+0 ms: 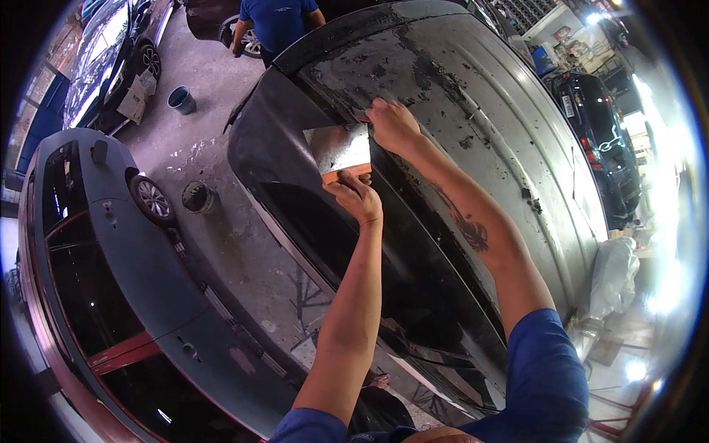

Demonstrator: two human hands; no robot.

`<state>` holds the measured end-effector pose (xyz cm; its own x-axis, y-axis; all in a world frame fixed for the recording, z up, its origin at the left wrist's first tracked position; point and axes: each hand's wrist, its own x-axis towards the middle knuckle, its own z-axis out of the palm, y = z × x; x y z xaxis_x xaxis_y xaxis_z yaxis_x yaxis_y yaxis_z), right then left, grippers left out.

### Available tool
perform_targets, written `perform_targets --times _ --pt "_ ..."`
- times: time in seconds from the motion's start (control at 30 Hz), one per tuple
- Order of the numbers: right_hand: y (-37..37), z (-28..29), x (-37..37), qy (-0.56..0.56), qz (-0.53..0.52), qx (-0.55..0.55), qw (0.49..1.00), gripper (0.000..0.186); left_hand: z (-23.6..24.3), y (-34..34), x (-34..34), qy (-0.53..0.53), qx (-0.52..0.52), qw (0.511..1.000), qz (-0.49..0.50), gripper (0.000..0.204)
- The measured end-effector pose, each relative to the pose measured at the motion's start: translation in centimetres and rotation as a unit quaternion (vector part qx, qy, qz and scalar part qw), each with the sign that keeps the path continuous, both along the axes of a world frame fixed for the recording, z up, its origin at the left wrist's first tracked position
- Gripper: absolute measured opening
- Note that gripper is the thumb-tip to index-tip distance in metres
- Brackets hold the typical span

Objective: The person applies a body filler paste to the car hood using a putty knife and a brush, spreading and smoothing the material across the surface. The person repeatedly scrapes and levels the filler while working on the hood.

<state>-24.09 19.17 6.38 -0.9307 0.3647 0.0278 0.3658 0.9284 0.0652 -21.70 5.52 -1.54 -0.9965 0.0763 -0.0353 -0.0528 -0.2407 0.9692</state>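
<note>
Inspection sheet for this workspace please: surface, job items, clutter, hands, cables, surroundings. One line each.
Surface: car roof, grey, with dark, uneven patches.
Job items: flat metal plate with an orange edge, shiny face up.
Clutter: blue bucket and dark bucket on the floor.
Hands: left hand grips the plate's orange edge; right hand curled at the roof's edge, grip unclear.
Cables: nothing seen.
Surroundings: grey car at left, black car at right, person in blue beyond.
</note>
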Motion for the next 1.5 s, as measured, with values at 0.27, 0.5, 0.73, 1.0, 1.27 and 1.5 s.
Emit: perform_targets --times 0.27,0.5,0.73,1.0,1.27,1.5 --pt "1.5 1.6 -5.2 -0.004 -0.096 -0.069 0.993 0.020 -0.8 0.0 0.0 0.015 0.002 1.000 0.004 0.027" --pt "-1.2 1.3 -8.7 0.042 -0.155 -0.075 0.984 0.023 -0.7 0.2 -0.1 0.000 0.014 1.000 0.011 0.026" --pt "-0.7 0.0 -12.0 0.042 -0.176 -0.073 0.981 0.026 -0.7 -0.1 0.2 -0.009 0.010 1.000 0.010 0.024" --pt "2.7 -1.4 -13.8 0.033 -0.242 -0.001 0.970 0.025 -1.0 0.1 0.0 -0.012 0.018 1.000 0.000 0.030" --pt "8.3 -3.0 -14.6 0.075 -0.299 -0.038 0.950 0.029 -0.7 0.0 0.0 0.003 -0.014 1.000 -0.003 0.033" --pt "13.4 -1.6 -8.8 0.083 -0.382 -0.012 0.920 0.026 -0.8 -0.1 0.0 0.008 -0.019 1.000 -0.008 0.028"
